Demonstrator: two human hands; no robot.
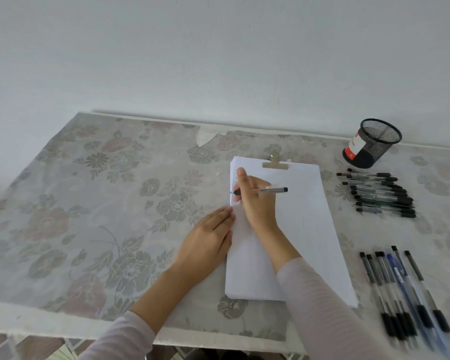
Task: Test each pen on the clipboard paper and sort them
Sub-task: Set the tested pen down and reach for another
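Note:
A clipboard with white paper (304, 229) lies on the table, its metal clip (275, 162) at the far end. My right hand (257, 201) is shut on a clear pen with a black cap (273, 189), its tip touching the paper near the left edge. My left hand (208, 240) lies flat, fingers together, pressing the paper's left edge. A group of black pens (379, 193) lies to the right of the clipboard, further back. Another group of pens (403, 289), including a blue one, lies at the near right.
A black mesh pen cup (372, 142) stands at the back right near the wall. A floral cloth (102, 203) covers the table. The table's near edge (63, 331) runs along the bottom of the view.

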